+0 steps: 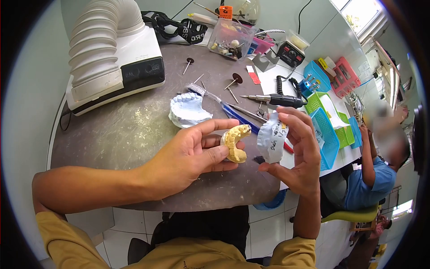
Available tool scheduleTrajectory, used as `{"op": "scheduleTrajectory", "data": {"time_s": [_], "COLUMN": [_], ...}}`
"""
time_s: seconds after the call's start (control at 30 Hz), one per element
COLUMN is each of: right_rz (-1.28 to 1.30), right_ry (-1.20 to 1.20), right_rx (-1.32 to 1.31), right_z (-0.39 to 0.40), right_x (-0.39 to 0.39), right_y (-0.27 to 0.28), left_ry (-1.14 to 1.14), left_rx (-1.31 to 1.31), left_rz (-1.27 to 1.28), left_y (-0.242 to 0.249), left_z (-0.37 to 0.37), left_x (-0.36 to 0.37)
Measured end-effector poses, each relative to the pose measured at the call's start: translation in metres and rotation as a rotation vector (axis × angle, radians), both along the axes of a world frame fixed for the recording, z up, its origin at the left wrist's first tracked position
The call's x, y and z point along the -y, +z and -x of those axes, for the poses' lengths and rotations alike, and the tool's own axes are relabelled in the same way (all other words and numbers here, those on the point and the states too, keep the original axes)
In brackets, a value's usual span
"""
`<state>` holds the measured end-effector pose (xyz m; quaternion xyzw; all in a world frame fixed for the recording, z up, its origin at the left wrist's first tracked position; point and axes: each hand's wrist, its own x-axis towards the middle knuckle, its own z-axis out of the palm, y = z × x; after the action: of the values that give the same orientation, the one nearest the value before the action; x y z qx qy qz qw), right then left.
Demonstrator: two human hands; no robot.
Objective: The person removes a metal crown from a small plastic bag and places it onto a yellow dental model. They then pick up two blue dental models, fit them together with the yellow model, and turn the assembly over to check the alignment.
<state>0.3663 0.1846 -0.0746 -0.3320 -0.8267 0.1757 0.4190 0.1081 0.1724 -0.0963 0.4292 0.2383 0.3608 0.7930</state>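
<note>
Two-handed handling of dental casts above a desk (134,130); clock directions are read from the yellow dental cast, 12 o'clock lying towards the far edge. The hands are apart. The left hand (186,145) pinches the yellow dental cast (231,144) between thumb and fingers; the right hand (302,150), at 3 o'clock, is closed on the handwritten pale-blue cast (270,142) by its edges. The step in hand appears to be holding up and comparing the pair (a judgement from the pose alone). Any change of their alignment calls for steady fingertips and a light grip clear of the teeth.

Counted: three casts in all, two held and one, the unheld arch cast (190,117), resting on the desk at 10 o'clock; one toothbrush (238,117), its bristles at 11 o'clock; one rotary handpiece (273,99) at 1 o'clock; two mounted discs, the nearer disc (237,78) at 12 o'clock and the farther disc (190,60) at 11; one clear bin (230,40) of small parts (too crowded to count) at 12; one hose-fitted extraction unit (142,73) at 10, beyond the unheld cast.
</note>
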Motion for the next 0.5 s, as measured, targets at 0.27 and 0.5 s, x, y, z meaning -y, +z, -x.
{"op": "scheduleTrajectory", "data": {"time_s": [0.27,0.5], "right_rz": [-0.073,-0.076], "right_ry": [0.056,0.079], "right_rx": [0.169,0.156], "right_z": [0.0037,0.0055], "right_x": [0.0011,0.0007], "right_y": [0.0028,0.0024], "left_ry": [0.008,-0.006], "left_rx": [-0.05,-0.066], "left_rz": [-0.008,-0.036], "left_y": [0.0021,0.0014], "left_z": [-0.0002,0.0007], "left_x": [0.0003,-0.0001]}}
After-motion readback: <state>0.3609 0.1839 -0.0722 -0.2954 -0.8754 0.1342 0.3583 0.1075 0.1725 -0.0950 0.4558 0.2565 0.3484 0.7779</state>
